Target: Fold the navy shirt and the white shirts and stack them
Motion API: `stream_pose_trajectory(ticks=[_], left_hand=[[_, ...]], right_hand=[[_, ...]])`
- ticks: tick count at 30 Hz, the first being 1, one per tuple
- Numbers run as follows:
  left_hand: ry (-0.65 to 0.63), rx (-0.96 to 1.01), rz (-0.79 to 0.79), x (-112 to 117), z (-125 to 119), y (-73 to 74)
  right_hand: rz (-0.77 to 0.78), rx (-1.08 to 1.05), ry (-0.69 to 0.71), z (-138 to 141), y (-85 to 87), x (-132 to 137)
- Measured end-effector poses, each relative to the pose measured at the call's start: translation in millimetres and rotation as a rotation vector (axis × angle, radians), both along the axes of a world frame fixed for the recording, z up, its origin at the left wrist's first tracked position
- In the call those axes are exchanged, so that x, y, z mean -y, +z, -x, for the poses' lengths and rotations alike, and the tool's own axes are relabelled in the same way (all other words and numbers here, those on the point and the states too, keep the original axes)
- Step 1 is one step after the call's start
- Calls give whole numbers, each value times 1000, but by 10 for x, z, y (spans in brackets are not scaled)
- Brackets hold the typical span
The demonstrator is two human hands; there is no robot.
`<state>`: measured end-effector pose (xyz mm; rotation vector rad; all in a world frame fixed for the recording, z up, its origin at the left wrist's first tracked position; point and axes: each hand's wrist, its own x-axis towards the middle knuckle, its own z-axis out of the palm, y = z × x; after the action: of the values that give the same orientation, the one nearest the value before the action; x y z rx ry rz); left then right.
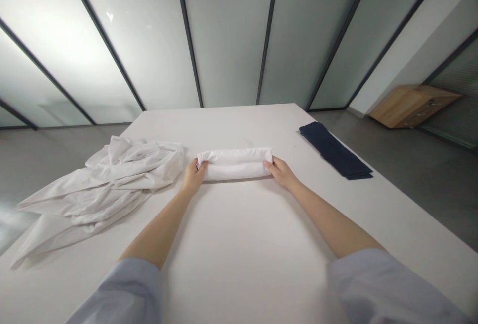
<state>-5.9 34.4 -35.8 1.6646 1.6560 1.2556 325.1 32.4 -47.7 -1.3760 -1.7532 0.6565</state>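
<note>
Since the rolled white cloth (234, 164) is light and soft, it will squash and loosen under a hard squeeze, so its two ends seem the best places to hold. It lies mid-bench (239, 264), toward the far edge. The left hand (193, 175) and right hand (281, 172) hold those ends, fingers (201, 164) closed on the fabric. A crumpled white garment (100, 184) sprawls over the bench's left edge, and a folded navy cloth (334, 150) lies by its right edge.

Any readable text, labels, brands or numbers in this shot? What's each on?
None readable: no words, labels or numbers show on the rolled white cloth, the crumpled white cloth or the folded navy cloth. The fittings on the wooden cabinet are too small to tell.
</note>
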Motion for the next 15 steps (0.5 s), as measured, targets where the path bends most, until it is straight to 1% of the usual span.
stream_pose_trajectory(ticks=[3,6,8,11,13,15], left_hand=[[40,81,81,-1,26,-18],[45,119,89,10,53,-21],[57,67,68,16,61,-13],[80,-57,43,13,63,-9],[94,-130,26,3,65,-22],[98,-168,11,-10,73,-46]], right_hand=[[36,-53,-16,33,-3,2],[66,-105,-7,53,-8,1],[69,-97,-11,54,-15,-3],[25,0,-65,44,-28,-13],[-44,76,-116,36,-40,-21],[-139,125,-137,33,-57,-28]])
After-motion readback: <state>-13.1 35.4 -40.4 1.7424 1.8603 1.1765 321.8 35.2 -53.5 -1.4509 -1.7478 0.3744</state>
